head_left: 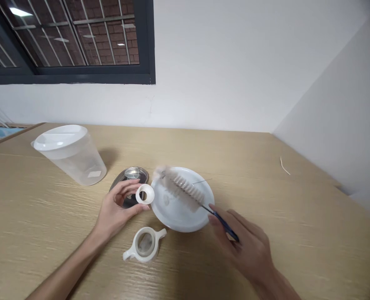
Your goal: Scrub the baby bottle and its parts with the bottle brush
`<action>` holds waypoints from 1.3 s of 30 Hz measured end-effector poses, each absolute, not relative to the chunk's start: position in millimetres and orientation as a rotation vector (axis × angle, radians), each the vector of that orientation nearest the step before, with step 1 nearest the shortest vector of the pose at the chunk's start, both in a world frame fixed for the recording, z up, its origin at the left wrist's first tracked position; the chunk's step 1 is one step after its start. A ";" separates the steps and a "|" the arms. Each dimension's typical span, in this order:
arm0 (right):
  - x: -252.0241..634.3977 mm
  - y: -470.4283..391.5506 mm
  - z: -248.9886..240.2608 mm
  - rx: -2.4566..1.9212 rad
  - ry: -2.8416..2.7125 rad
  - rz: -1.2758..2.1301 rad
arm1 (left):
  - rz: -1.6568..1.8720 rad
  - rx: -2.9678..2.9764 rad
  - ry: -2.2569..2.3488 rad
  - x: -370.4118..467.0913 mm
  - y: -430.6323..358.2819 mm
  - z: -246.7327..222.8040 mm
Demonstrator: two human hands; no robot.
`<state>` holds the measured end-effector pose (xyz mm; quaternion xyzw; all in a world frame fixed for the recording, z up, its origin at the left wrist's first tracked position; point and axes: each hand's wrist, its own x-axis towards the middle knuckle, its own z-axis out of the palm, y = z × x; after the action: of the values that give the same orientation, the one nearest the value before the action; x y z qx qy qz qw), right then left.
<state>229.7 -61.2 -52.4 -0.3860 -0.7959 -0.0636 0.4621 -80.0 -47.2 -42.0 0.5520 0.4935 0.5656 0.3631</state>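
Note:
My left hand [118,206] is closed around a small white funnel-like piece [145,194], its thumb and fingers gripping the sides and a hole showing through the middle. My right hand [246,239] grips the dark blue handle of a bottle brush [185,189]. The brush's pale bristles slant over a white plate [185,225], and its tip is blurred, close to the white piece but apart from it. Beneath and behind my left hand lies a round metal dish [144,173], partly hidden. Nearer to me rests a white two-handled tea strainer [145,245] with a mesh centre.
A translucent plastic pitcher [75,160] with a white lid stands at the back left. On the plate a thin wire-like stick [203,181] pokes past the rim. At the far right lies a small pale strip [284,166]. Walls bound the wooden table [235,152] behind and right.

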 end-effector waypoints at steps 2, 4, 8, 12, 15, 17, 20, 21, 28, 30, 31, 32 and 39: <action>229.3 -62.0 -51.8 -0.886 -2.017 -0.131 | 1.444 1.395 1.228 -80.0 -46.6 -41.6; 229.5 -61.8 -52.1 -0.879 -2.051 -0.166 | 1.444 1.381 1.208 -79.7 -46.5 -40.7; 230.2 -61.4 -52.1 -0.973 -1.962 -0.214 | 1.482 1.346 1.189 -77.3 -47.1 -38.7; 227.7 -63.5 -52.0 -0.893 -2.016 -0.096 | 1.492 1.291 1.157 -75.5 -47.0 -38.3; 226.1 -64.0 -53.1 -0.919 -2.039 -0.141 | 1.492 1.250 1.111 -75.4 -46.4 -38.3; 225.3 -64.6 -53.2 -0.958 -1.981 -0.184 | 1.498 1.239 1.077 -75.0 -46.3 -37.8; 223.8 -66.2 -52.5 -0.914 -2.000 -0.121 | 1.501 1.223 1.050 -73.6 -46.9 -35.9; 223.6 -66.3 -52.4 -0.881 -2.032 -0.102 | 1.499 1.215 1.047 -73.1 -47.3 -35.0; 225.7 -64.2 -52.5 -0.969 -1.972 -0.234 | 1.490 1.143 1.031 -72.0 -47.9 -33.0; 223.5 -65.6 -52.6 -0.930 -1.998 -0.150 | 1.483 1.139 1.029 -72.6 -47.4 -34.5; 222.7 -65.8 -52.9 -0.901 -2.022 -0.118 | 1.481 1.142 1.032 -72.9 -47.4 -35.3; 222.5 -65.3 -53.3 -0.878 -2.045 -0.107 | 1.483 1.146 1.039 -73.3 -47.4 -35.9; 231.5 -59.6 -48.3 -0.950 -1.934 -0.159 | 1.514 1.170 1.072 -74.0 -49.4 -32.8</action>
<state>231.5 -59.6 -48.3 -0.3877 -0.7895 -0.0648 0.4713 -74.0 -49.4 -32.8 0.4747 0.4349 0.6142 0.4564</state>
